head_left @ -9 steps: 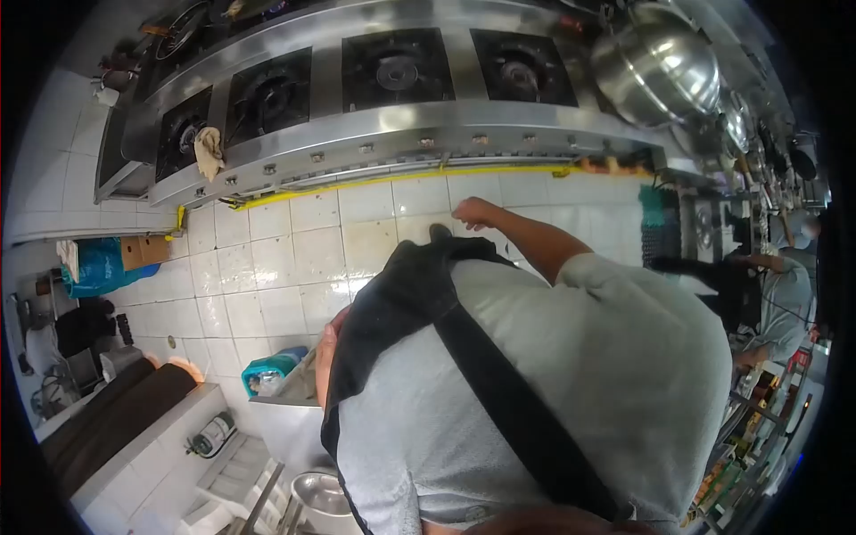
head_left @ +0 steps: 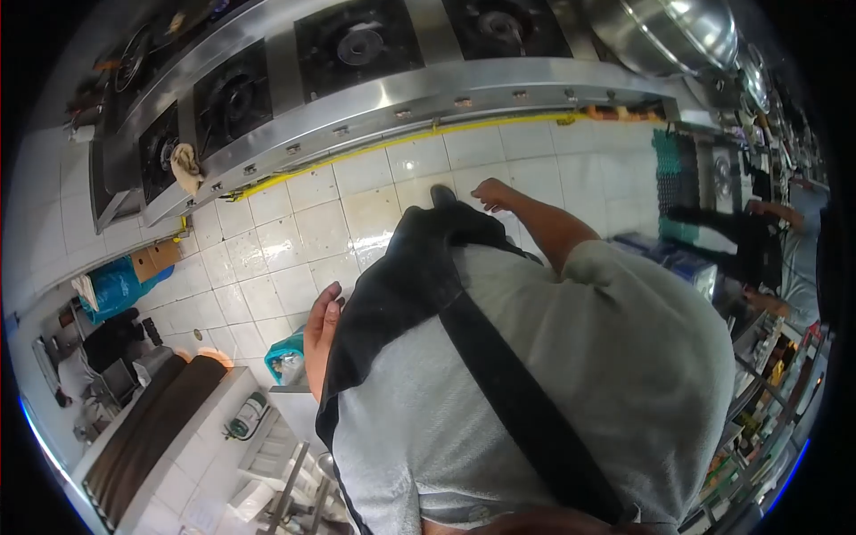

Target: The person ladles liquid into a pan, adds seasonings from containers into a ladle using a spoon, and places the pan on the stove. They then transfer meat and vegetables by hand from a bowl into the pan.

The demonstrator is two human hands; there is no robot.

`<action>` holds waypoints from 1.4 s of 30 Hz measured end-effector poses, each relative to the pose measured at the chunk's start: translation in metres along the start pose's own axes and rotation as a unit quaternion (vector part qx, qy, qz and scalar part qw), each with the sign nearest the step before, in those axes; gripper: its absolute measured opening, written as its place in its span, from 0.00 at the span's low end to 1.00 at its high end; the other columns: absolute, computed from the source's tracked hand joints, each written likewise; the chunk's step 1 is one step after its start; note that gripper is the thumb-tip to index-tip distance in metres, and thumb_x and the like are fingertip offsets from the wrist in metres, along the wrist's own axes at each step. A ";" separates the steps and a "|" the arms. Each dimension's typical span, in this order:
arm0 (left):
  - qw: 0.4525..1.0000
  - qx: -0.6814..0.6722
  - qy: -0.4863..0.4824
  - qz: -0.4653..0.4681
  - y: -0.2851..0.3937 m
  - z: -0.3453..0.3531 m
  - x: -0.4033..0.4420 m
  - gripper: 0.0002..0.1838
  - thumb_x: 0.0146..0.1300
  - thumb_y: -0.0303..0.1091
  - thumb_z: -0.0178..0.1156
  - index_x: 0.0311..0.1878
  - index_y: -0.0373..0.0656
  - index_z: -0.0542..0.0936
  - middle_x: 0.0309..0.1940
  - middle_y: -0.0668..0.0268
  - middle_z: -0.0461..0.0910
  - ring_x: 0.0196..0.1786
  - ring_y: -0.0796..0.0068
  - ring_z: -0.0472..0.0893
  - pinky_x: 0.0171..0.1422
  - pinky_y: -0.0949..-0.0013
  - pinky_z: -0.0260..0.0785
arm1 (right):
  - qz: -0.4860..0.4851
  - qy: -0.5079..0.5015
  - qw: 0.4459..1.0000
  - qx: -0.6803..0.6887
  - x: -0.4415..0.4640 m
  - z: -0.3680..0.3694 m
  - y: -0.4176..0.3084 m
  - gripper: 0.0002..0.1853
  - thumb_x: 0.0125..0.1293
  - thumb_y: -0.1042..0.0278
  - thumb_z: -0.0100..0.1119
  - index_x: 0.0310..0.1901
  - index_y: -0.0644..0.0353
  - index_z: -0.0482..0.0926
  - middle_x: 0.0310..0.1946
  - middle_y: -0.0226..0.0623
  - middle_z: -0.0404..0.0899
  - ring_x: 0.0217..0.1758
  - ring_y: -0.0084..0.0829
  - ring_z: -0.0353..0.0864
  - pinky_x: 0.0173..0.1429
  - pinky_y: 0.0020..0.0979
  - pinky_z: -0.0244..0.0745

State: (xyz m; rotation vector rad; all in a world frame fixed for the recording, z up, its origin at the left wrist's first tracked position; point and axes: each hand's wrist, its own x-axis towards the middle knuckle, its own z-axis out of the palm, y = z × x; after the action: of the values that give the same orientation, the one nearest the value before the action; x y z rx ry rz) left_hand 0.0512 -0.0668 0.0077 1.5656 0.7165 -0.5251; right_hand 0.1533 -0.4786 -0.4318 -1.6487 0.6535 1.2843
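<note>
Black apron (head_left: 379, 308) on my own front, middle of view, its strap crossing my grey shirt (head_left: 615, 357). From the left edge: blue bag (head_left: 114, 292) on the floor, dark brown rolled material (head_left: 160, 432) lower down, cardboard box (head_left: 157, 259) against the bag. Beige cloth (head_left: 186, 169) draped over the stove's front edge, near the leftmost burner. Green-and-white cylinder (head_left: 248, 415) lying by the low wall. Teal bag (head_left: 287, 361) just beside my left grip (head_left: 323, 332). That grip is empty, fingers loosely spread, at the apron's left edge; cannot tell whether it touches the cloth there.

Steel stove (head_left: 367, 111) spans the top, four burners in view, yellow pipe (head_left: 499, 122) along its base. White floor tiles (head_left: 308, 227) between it and me, wet-looking in patches. One dark shoe (head_left: 441, 196) past the apron hem. My right grip (head_left: 495, 194) is held out over the floor just right of the shoe, fingers part-curled; cannot tell if anything is inside.

Large steel bowl (head_left: 664, 36) at the stove's right end. Green mat (head_left: 667, 174) on the floor below. Far right, another person (head_left: 801, 254) in a grey top and dark trousers, above cluttered shelving.
</note>
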 end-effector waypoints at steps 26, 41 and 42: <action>0.943 0.206 -0.216 0.147 0.004 0.003 0.064 0.23 0.78 0.43 0.61 0.69 0.41 0.79 0.60 0.55 0.84 0.60 0.66 0.82 0.64 0.65 0.74 | -0.032 0.112 0.968 0.224 -0.118 0.016 0.207 0.23 0.72 0.51 0.66 0.58 0.60 0.80 0.47 0.43 0.82 0.41 0.35 0.80 0.42 0.40 0.77; 0.955 0.102 -0.249 0.128 -0.071 -0.044 0.058 0.24 0.81 0.46 0.56 0.69 0.37 0.79 0.53 0.59 0.86 0.55 0.72 0.82 0.64 0.70 0.72 | 0.038 0.218 0.969 0.109 -0.216 0.009 0.120 0.21 0.74 0.50 0.61 0.58 0.57 0.78 0.51 0.41 0.83 0.44 0.35 0.87 0.44 0.41 0.81; 0.957 0.110 -0.230 0.137 -0.071 -0.045 0.057 0.24 0.81 0.46 0.56 0.69 0.38 0.79 0.54 0.59 0.86 0.56 0.72 0.82 0.64 0.70 0.72 | 0.032 0.202 0.973 0.103 -0.207 0.012 0.117 0.21 0.74 0.50 0.60 0.57 0.58 0.78 0.51 0.41 0.84 0.43 0.35 0.88 0.44 0.41 0.82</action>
State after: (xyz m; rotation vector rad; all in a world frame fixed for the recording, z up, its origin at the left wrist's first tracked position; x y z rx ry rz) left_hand 0.0374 -0.0120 -0.0768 1.6330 0.0855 -0.7461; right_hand -0.0149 -0.5447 -0.2764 -1.7379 1.0560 0.8907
